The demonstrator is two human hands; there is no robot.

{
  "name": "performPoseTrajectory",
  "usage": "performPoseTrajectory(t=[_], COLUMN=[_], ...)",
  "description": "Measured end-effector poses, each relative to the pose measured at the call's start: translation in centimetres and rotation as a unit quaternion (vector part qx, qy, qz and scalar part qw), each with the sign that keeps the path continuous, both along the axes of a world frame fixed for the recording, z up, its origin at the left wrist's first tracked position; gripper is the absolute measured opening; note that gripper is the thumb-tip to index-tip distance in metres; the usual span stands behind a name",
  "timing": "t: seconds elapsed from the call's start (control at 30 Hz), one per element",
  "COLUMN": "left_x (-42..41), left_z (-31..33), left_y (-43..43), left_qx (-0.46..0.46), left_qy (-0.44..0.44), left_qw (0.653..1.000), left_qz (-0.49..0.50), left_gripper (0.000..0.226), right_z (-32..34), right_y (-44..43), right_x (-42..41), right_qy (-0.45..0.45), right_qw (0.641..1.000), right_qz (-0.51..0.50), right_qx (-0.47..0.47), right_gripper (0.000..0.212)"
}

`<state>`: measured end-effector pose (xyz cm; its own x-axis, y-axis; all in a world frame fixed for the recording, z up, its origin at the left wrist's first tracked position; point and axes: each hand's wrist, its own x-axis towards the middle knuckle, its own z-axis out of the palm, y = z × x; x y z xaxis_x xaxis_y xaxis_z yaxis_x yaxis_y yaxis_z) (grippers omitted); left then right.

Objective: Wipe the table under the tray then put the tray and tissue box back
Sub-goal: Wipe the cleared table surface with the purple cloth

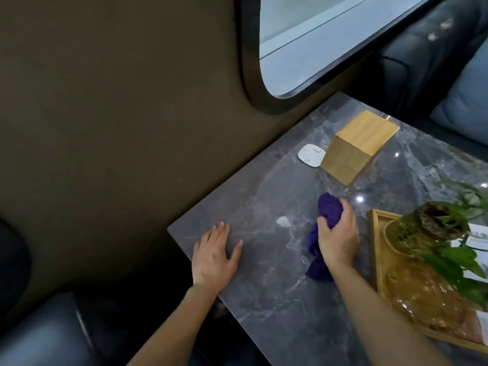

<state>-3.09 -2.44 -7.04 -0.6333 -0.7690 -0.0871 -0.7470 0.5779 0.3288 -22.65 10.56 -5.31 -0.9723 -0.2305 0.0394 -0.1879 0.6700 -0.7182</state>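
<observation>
1. A person looks down at a grey marble-patterned bench (277, 299) set against a dark olive wall (118, 114), below a rounded window (317, 43).
2. The right hand (339, 237) is clenched around a bunched purple cloth (327, 208). The wad sticks out past the fingers and a loose tail hangs down beside the wrist onto the bench. Holding it bunched this way likely gives a firm pad for rubbing.
3. The left hand (215, 253) lies flat, palm down, fingers spread and holding nothing, near the bench's near-left corner. It seems to brace the body while the other arm works.
4. Both bare forearms reach in from the bottom edge. The right one angles across toward the middle of the bench.
5. The light wooden rectangular tray (375, 249) sits at the right edge, just beside the right hand. It carries an amber glass vessel (422, 294) and a green leafy plant in a glass vase (433, 228). It looks moved aside to bare the surface between the hands.
6. The pale bamboo cube tissue box (356, 146) stands farther back, well apart from the hands, touching or just beside a small white rounded pad (310, 155).
7. A small pale mark (283, 221) shows on the bare surface between the hands; whether it is a smear or a reflection is unclear.
8. Judging by this layout, wiping is under way, and the tray and tissue box are not yet put back.
</observation>
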Motion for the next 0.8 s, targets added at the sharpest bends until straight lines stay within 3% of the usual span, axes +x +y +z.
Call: performPoseTrajectory(t=[0.2,0.37,0.43,0.57,0.8], left_x=[1.2,1.3,1.4,1.0,1.2], left_z=[-0.6,-1.3,-1.4,-1.0,-0.9], left_y=[-4.4,-5.0,-5.0,-5.2,-5.2], left_qx=[0.015,0.01,0.015,0.039,0.037], left_qy=[-0.105,-0.12,-0.124,-0.151,-0.159], left_qw=[0.994,0.991,0.99,0.985,0.983], left_qz=[-0.03,-0.058,-0.065,-0.07,-0.083], left_gripper=[0.061,0.068,0.076,0.061,0.061], right_z=[0.1,-0.3,-0.7,-1.2,-1.8], right_y=[-2.6,-4.2,-4.9,-5.8,-5.4], right_x=[0.8,1.8,2.5,4.4,9.3], right_qy=[-0.025,0.026,0.057,0.125,0.193], right_qw=[1.0,0.989,0.971,0.922,0.836], right_qz=[0.002,0.127,0.199,0.319,0.491], right_qx=[-0.009,0.068,0.115,0.18,0.153], right_gripper=[0.049,0.043,0.045,0.052,0.057])
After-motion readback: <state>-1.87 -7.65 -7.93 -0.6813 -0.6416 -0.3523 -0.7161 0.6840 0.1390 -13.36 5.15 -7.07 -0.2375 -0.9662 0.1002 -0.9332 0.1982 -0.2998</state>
